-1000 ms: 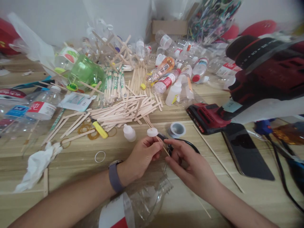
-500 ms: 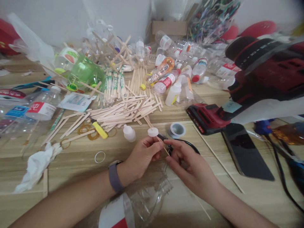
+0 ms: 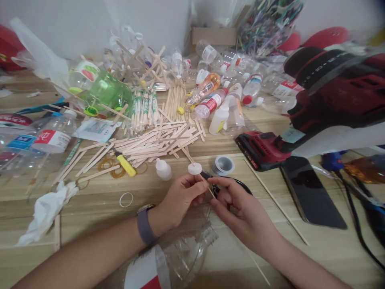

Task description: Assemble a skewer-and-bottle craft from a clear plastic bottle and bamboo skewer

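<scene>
A thin wooden stick [image 3: 211, 189] runs through a small white bottle cap [image 3: 195, 169], its far part pointing up and away. My left hand [image 3: 183, 196], a watch on its wrist, pinches the stick just below the cap. My right hand [image 3: 237, 208] has its index finger and thumb on the stick's near end, the other fingers curled. Underneath my hands lies a clear plastic bottle [image 3: 192, 251] on its side, its open neck toward the right. A small white dropper bottle [image 3: 163, 169] stands left of the cap, and a roll of grey tape [image 3: 223, 165] sits to the right.
Loose craft sticks [image 3: 150, 144] and several plastic bottles [image 3: 207, 106] crowd the back. A red cordless power tool [image 3: 331, 84] and a phone [image 3: 313, 192] are at right. A yellow-handled tool [image 3: 126, 163], white ring [image 3: 126, 199] and crumpled tissue [image 3: 45, 210] lie at left.
The cap and stick have shifted very slightly to the right and toward me. Both hands keep nearly the same pose.
</scene>
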`<state>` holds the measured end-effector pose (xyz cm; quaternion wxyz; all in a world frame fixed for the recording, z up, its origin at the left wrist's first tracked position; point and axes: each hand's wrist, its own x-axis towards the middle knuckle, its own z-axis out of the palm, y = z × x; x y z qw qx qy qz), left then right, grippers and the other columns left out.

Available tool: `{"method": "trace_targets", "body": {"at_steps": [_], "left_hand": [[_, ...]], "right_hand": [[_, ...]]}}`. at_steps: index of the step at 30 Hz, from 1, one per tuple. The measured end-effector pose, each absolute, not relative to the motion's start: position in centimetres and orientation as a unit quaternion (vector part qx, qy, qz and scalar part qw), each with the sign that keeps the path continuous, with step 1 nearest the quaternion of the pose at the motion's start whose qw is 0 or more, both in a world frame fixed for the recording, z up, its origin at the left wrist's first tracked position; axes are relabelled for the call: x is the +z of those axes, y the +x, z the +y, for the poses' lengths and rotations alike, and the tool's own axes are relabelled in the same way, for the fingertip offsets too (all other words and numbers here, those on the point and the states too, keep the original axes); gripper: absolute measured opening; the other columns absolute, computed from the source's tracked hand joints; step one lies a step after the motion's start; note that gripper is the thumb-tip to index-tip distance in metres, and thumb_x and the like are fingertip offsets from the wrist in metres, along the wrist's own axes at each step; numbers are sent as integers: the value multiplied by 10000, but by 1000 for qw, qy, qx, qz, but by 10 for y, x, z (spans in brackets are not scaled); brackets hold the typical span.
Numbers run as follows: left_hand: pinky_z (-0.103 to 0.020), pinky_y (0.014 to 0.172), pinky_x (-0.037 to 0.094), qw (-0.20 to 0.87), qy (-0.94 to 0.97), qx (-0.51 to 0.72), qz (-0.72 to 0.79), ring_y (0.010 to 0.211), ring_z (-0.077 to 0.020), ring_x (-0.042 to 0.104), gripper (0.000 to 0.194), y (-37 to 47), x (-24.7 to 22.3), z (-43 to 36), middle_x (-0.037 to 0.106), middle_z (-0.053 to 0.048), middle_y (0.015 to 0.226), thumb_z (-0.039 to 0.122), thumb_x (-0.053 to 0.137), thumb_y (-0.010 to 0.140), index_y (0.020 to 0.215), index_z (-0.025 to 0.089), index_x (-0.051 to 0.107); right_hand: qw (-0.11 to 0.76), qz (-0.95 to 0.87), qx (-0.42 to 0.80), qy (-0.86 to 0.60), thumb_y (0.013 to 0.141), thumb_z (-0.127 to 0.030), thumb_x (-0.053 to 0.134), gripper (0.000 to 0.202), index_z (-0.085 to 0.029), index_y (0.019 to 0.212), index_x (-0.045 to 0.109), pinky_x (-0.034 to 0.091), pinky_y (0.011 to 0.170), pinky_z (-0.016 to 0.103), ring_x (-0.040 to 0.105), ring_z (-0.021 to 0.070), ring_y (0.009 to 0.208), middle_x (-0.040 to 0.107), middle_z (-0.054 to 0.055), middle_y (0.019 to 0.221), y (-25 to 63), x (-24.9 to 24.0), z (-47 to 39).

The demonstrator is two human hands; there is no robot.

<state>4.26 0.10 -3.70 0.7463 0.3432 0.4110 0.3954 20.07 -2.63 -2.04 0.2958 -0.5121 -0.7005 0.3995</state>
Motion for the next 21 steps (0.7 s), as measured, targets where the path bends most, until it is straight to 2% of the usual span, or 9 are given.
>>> {"method": "trace_targets", "body": {"at_steps": [4,7,14,21], "left_hand": [[-238,488,286,751,338,411,390,504,-85,429,242,42,-37,1,526,22,583,380,598,752,675,151,578],[-245,492,288,757,321,424,380,514,-88,443,238,42,-36,0,548,10,614,369,571,760,693,144,606],[-231,487,274,774,282,407,395,491,-72,444,96,42,-33,1,563,20,603,234,627,650,682,144,611],[-214,482,264,775,295,393,398,486,-57,411,149,41,-33,3,535,42,567,218,715,616,692,145,609]], "right_hand": [[302,-678,430,-514,878,-234,452,248,-182,1119,476,351,492,236,378,119,471,332,-109,547,200,-18,-24],[306,-663,448,-515,872,-241,459,251,-177,1114,479,328,491,240,360,116,480,331,-109,549,200,-18,-23],[313,-602,538,-500,873,-268,475,249,-177,1105,479,242,446,230,285,102,472,299,-114,550,202,-20,-23],[319,-598,525,-516,851,-305,514,256,-173,1070,523,238,447,235,299,97,467,307,-109,545,200,-18,-21]]}}
